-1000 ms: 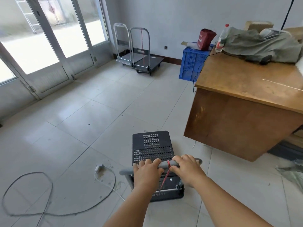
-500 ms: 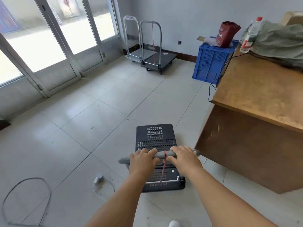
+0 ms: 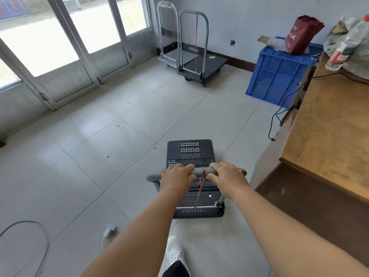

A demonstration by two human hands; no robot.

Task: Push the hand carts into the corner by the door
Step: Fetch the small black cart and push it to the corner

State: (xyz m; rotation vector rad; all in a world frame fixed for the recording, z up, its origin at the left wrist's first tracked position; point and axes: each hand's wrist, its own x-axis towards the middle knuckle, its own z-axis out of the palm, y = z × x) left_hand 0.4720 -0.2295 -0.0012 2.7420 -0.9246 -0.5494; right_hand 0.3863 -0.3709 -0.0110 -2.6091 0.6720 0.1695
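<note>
A small dark hand cart (image 3: 190, 151) with a perforated deck stands on the tiled floor right in front of me. Both hands grip its grey handle bar (image 3: 199, 171): my left hand (image 3: 176, 177) on the left half, my right hand (image 3: 226, 176) on the right half, with a red cord hanging between them. Two more hand carts are parked in the far corner beside the glass door (image 3: 103, 47): a dark one (image 3: 207, 64) with an upright handle and a silver one (image 3: 169, 54) behind it.
A wooden desk (image 3: 327, 136) runs along my right, close to the cart. A blue crate (image 3: 279, 70) with a red bag sits past it by the wall. A grey cable (image 3: 40, 232) and white plug (image 3: 108, 230) lie on the floor at left. My white shoe (image 3: 173, 250) steps forward.
I have walked forward with the cart in both hands. The parked carts, crate and door are nearer, the desk has slid by on the right, and the floor cable has dropped behind.
</note>
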